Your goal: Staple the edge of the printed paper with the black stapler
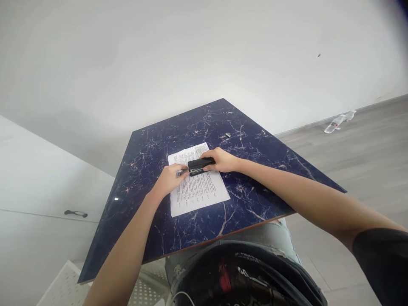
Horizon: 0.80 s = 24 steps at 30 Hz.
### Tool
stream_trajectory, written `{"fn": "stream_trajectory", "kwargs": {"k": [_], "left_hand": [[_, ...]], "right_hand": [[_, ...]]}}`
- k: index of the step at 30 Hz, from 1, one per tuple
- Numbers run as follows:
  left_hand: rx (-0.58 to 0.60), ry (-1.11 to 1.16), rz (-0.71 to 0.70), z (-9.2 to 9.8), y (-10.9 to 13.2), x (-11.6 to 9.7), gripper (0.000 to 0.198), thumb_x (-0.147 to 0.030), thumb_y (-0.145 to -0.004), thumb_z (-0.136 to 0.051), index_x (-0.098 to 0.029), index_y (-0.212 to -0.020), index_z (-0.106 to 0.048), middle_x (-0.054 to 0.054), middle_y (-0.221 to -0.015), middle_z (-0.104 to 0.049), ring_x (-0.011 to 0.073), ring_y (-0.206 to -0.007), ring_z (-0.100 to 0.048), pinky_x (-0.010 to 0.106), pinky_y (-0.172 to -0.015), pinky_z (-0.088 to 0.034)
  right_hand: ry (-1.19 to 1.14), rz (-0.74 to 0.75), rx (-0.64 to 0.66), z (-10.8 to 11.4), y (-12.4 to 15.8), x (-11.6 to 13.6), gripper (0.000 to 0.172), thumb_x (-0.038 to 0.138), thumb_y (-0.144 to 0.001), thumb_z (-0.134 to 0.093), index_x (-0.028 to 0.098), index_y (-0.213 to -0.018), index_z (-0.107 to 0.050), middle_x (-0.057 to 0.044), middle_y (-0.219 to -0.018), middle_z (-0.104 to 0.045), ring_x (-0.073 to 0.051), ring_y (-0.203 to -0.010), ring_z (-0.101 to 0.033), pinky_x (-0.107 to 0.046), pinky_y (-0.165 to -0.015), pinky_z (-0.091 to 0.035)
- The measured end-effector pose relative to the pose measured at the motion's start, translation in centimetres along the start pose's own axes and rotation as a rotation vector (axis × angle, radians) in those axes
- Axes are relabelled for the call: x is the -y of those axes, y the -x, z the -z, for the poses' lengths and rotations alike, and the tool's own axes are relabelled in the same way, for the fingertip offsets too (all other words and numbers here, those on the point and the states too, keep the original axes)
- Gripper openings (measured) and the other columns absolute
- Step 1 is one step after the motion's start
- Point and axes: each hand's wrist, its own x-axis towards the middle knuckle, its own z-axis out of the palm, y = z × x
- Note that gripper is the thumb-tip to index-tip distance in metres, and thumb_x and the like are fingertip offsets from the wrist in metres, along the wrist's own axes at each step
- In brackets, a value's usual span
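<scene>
A printed white paper sheet [197, 189] lies on a dark blue marble-patterned table [153, 144]. A black stapler [200, 165] rests on the upper part of the sheet. My right hand [223, 160] is curled round the stapler's right end. My left hand [170, 177] sits on the sheet's left side, fingers pinched at the stapler's left end, where something small and shiny shows that I cannot make out.
A small pale object [227, 135] lies on the table behind the paper. A white wall stands beyond the table. White cabinet with a dark handle [75, 213] at left. A plastic bottle [338, 122] lies on the grey floor at right.
</scene>
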Motion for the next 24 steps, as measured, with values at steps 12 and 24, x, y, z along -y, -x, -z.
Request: {"fn": "stream_trajectory", "kwargs": {"k": [12, 24], "left_hand": [[0.017, 0.025, 0.066, 0.1, 0.0, 0.1, 0.026, -0.037, -0.094, -0.070, -0.023, -0.111, -0.084, 0.010, -0.113, -0.082, 0.0297, -0.103, -0.078, 0.048, -0.095, -0.063], [0.141, 0.068, 0.108, 1.9, 0.4, 0.5, 0.036, -0.039, -0.091, -0.073, -0.029, -0.125, -0.080, 0.008, -0.127, -0.078, 0.0322, -0.118, -0.073, 0.053, -0.108, -0.055]], "right_hand": [[0.001, 0.023, 0.001, 0.0, 0.0, -0.3, 0.030, 0.028, -0.088, -0.077, 0.016, -0.116, -0.075, -0.007, -0.097, -0.077, -0.020, -0.081, -0.068, -0.032, -0.072, -0.047], [-0.056, -0.015, 0.007, 0.1, 0.0, -0.3, 0.029, 0.030, -0.088, -0.077, 0.016, -0.113, -0.075, -0.007, -0.096, -0.077, -0.020, -0.079, -0.067, -0.032, -0.071, -0.047]]}}
